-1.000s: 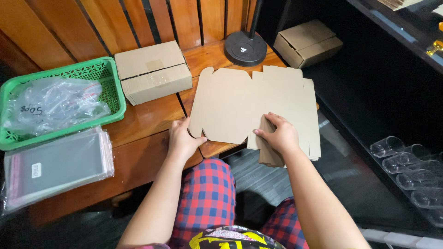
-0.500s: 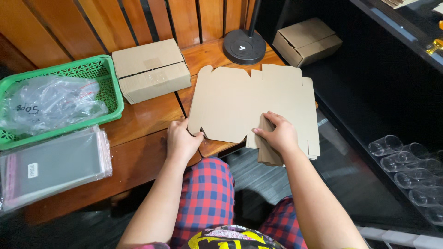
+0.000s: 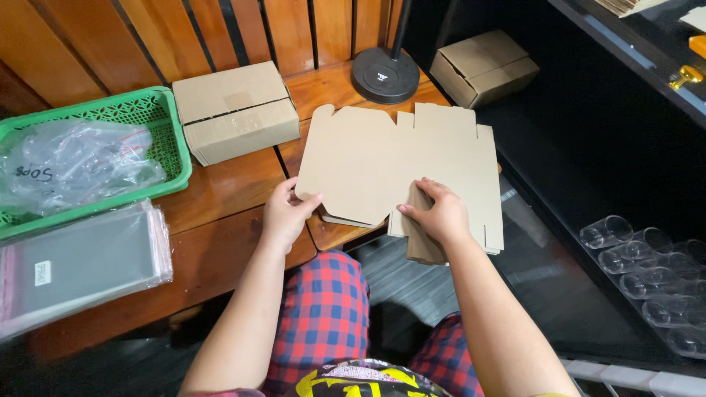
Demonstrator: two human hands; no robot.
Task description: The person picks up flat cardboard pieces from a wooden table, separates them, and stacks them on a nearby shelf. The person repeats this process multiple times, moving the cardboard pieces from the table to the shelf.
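Centrally, on the wooden table (image 3: 220, 198), a flat cardboard box blank (image 3: 382, 165) overhangs the near edge, letting the left hand (image 3: 283, 213) pinch its lower-left border while the right hand (image 3: 437, 213) clamps a partly folded flap.

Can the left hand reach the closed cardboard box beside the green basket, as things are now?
Probably yes. The left hand rests at the flat cardboard sheet, and the closed cardboard box stands just beyond it on the wooden table, with only bare wood between them.
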